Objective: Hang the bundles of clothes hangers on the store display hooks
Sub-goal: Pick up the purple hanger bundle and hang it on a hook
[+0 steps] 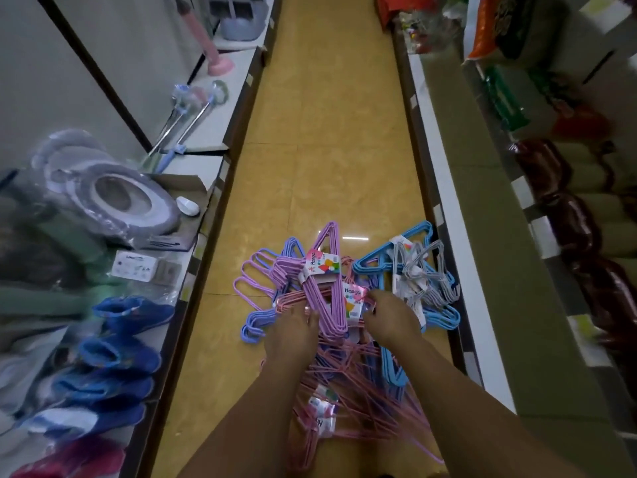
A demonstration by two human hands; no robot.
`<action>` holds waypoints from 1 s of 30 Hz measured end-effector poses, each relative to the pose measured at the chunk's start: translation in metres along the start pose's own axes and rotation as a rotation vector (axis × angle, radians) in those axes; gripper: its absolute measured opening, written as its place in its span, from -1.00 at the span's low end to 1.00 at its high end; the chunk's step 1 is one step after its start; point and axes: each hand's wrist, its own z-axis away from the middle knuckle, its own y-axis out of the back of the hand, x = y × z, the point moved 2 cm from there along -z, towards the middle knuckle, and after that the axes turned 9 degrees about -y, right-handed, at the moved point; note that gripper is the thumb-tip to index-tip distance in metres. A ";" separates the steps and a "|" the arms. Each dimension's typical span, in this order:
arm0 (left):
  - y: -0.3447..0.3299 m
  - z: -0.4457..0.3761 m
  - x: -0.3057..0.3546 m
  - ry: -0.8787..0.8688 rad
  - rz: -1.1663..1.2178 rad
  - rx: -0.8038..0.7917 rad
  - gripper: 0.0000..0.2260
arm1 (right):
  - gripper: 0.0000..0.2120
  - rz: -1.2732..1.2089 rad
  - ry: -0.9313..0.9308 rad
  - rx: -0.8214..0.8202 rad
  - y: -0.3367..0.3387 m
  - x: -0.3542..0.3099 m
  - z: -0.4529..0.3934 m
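Single view, head-mounted, wide-angle. The camera sits above the person's forearms and looks forward and steeply down along a store aisle. Yellow floor (320, 139) runs up the middle of the frame, away from the wearer. Left shelf (193, 270) and right shelf (448, 215) bow outward toward the frame edges; lens distortion is strong there. Nearest to the lens are both forearms, entering from the bottom edge. Left hand (293, 336) and right hand (393, 319) lie low in the centre, close, over the pile of hanger bundles (331, 298) on the floor. Far aisle end at top, blurred. No second view to compare.
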 end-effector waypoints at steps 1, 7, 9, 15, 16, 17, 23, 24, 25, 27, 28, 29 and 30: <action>-0.013 -0.011 -0.008 -0.003 0.010 -0.006 -0.57 | -0.55 0.000 0.005 -0.006 -0.011 0.003 -0.012; -0.093 -0.081 -0.053 -0.071 0.007 0.011 -0.60 | -0.49 0.042 0.028 -0.014 -0.088 0.021 -0.093; -0.120 -0.102 -0.066 -0.080 0.034 0.018 -0.58 | -0.47 0.036 0.032 -0.034 -0.116 0.023 -0.118; -0.176 -0.146 -0.083 -0.033 0.171 0.011 -0.48 | -0.47 -0.015 -0.011 -0.058 -0.175 0.027 -0.162; -0.181 -0.151 -0.082 -0.031 0.171 0.004 -0.45 | -0.47 -0.027 -0.018 -0.060 -0.180 0.028 -0.167; -0.185 -0.155 -0.081 -0.027 0.179 0.008 -0.43 | -0.47 -0.041 -0.029 -0.066 -0.183 0.028 -0.170; -0.202 -0.177 -0.077 0.131 0.517 0.079 -0.36 | -0.41 -0.214 -0.069 -0.141 -0.202 0.030 -0.186; -0.203 -0.179 -0.076 0.165 0.605 0.084 -0.32 | -0.41 -0.259 -0.072 -0.149 -0.204 0.030 -0.187; -0.204 -0.182 -0.075 0.208 0.696 0.091 -0.28 | -0.42 -0.299 -0.078 -0.153 -0.206 0.029 -0.188; -0.207 -0.190 -0.076 0.301 0.862 0.108 -0.17 | -0.43 -0.304 -0.095 -0.150 -0.208 0.027 -0.189; -0.206 -0.194 -0.076 0.351 0.921 0.113 -0.13 | -0.44 -0.272 -0.097 -0.139 -0.207 0.026 -0.189; -0.207 -0.199 -0.077 0.395 0.977 0.121 -0.11 | -0.47 -0.234 -0.089 -0.119 -0.207 0.026 -0.189; -0.206 -0.203 -0.075 0.436 1.037 0.132 -0.11 | -0.49 -0.206 -0.078 -0.097 -0.205 0.025 -0.188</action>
